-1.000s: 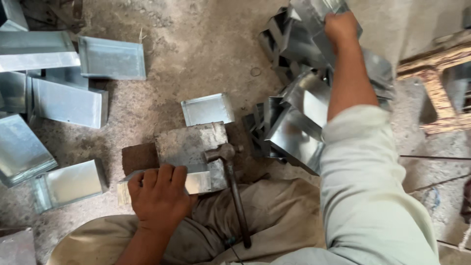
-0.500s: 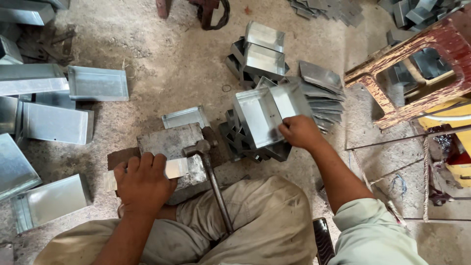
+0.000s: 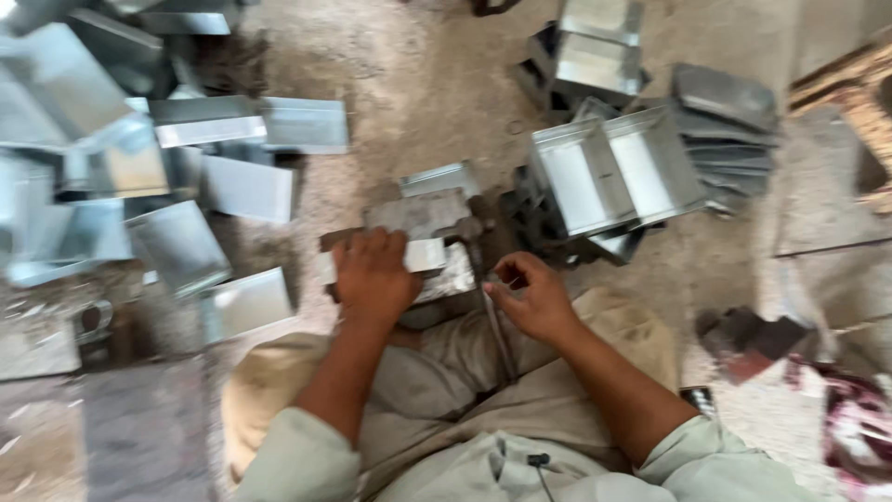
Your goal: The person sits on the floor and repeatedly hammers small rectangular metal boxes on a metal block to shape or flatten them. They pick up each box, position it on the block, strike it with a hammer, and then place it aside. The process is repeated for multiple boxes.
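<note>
My left hand (image 3: 372,274) presses down on a small folded sheet-metal piece (image 3: 429,253), which lies across a grey metal block (image 3: 418,212) in front of my lap. A hammer (image 3: 502,349) rests with its head by the block and its thin handle running back over my legs. My right hand (image 3: 531,299) is beside the upper handle, fingers curled and touching it. The blur hides whether they grip it. Just beyond that hand, an open sheet-metal tray (image 3: 613,172) sits on a pile of similar trays.
Several bent sheet-metal trays (image 3: 246,186) lie scattered on the dusty concrete floor to the left. A stack of flat metal pieces (image 3: 725,121) stands at the back right, next to a wooden stool (image 3: 859,93). A patterned cloth (image 3: 855,418) lies at the right.
My right hand has let go of the tray on the pile and come back to the hammer handle. My left hand has stayed on the metal piece. The view has swung left.
</note>
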